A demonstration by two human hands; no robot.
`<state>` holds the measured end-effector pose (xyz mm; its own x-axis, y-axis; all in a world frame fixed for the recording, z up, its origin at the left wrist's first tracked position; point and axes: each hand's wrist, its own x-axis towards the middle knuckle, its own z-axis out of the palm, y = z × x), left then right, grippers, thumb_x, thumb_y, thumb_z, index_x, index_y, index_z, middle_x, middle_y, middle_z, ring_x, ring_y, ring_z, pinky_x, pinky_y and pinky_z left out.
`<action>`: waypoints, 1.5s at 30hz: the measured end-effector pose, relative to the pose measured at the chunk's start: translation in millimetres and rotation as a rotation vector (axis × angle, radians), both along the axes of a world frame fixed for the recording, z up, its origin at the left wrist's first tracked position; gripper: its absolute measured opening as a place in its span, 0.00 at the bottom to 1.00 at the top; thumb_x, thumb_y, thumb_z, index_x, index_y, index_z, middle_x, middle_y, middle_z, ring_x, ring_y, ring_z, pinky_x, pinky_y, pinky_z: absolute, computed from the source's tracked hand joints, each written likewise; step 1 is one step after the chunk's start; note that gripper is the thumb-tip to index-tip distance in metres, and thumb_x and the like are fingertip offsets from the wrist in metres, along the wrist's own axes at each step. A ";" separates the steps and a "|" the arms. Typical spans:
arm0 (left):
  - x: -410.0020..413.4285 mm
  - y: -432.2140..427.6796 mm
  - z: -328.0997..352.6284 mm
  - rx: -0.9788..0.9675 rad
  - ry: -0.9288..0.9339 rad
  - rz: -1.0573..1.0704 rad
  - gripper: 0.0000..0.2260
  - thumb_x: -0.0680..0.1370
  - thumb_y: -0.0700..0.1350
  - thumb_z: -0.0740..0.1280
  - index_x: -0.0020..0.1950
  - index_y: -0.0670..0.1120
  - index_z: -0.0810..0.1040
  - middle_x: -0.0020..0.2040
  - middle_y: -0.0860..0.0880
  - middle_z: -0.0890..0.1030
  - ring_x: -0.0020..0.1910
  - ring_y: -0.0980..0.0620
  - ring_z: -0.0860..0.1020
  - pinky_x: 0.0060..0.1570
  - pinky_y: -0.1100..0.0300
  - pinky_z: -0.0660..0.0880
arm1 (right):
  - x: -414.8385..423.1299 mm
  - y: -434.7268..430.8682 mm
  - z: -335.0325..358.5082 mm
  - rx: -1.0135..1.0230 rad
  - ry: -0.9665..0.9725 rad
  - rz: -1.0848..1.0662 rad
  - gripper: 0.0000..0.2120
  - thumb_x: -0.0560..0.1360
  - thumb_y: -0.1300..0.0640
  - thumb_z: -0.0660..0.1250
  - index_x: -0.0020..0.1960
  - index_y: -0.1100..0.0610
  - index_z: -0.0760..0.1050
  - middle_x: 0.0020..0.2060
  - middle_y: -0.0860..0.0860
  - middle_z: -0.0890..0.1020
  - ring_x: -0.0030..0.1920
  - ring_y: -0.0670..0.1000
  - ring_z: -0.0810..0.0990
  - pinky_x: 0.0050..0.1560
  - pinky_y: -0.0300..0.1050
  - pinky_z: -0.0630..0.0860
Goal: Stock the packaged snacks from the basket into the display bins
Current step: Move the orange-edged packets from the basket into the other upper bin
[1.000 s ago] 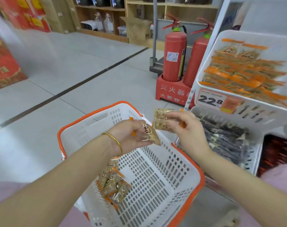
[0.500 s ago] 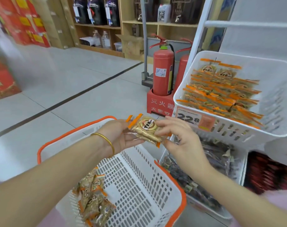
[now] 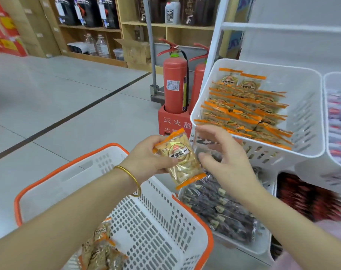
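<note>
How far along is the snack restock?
Done: the upper bin holds rows of orange-edged packets, space free on its right. In hand: left hand grips one matching packet; right hand open beside it. Left: a small pile of packets in the basket.

One head-worn wide-angle camera looked forward and down, close over the basket (image 3: 54, 178) and the display bins (image 3: 302, 106) right of it.
</note>
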<state>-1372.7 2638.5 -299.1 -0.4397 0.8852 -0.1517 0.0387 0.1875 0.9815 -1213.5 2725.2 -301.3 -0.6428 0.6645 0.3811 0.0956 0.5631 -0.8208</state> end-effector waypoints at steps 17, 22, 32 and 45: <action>110.0 129.6 50.1 0.409 0.768 -0.294 0.13 0.77 0.38 0.65 0.62 0.44 0.72 0.62 0.49 0.70 0.64 0.54 0.70 0.63 0.65 0.65 | 120.8 76.7 81.8 0.241 -0.067 -0.737 0.12 0.69 0.58 0.73 0.45 0.53 0.69 0.35 0.43 0.74 0.36 0.45 0.73 0.38 0.42 0.65; 132.9 158.1 25.5 0.263 1.270 -0.561 0.17 0.82 0.46 0.54 0.70 0.46 0.68 0.75 0.49 0.61 0.74 0.51 0.56 0.72 0.56 0.52 | 128.0 90.4 60.9 0.259 -0.014 -0.977 0.11 0.73 0.57 0.68 0.46 0.55 0.64 0.42 0.52 0.74 0.44 0.56 0.73 0.39 0.47 0.62; 133.1 162.5 20.7 0.015 1.525 -0.725 0.22 0.82 0.57 0.41 0.73 0.56 0.63 0.78 0.55 0.49 0.76 0.57 0.46 0.74 0.47 0.42 | 115.7 84.6 38.1 0.428 -0.421 -0.969 0.23 0.76 0.62 0.60 0.70 0.53 0.61 0.57 0.54 0.72 0.53 0.59 0.74 0.38 0.49 0.66; 127.4 152.2 7.4 0.051 1.482 -0.523 0.34 0.72 0.64 0.32 0.67 0.56 0.67 0.77 0.54 0.53 0.76 0.56 0.48 0.73 0.50 0.42 | 99.6 74.4 40.6 0.461 -0.606 -1.124 0.15 0.66 0.68 0.70 0.51 0.58 0.73 0.45 0.57 0.73 0.33 0.58 0.75 0.26 0.38 0.43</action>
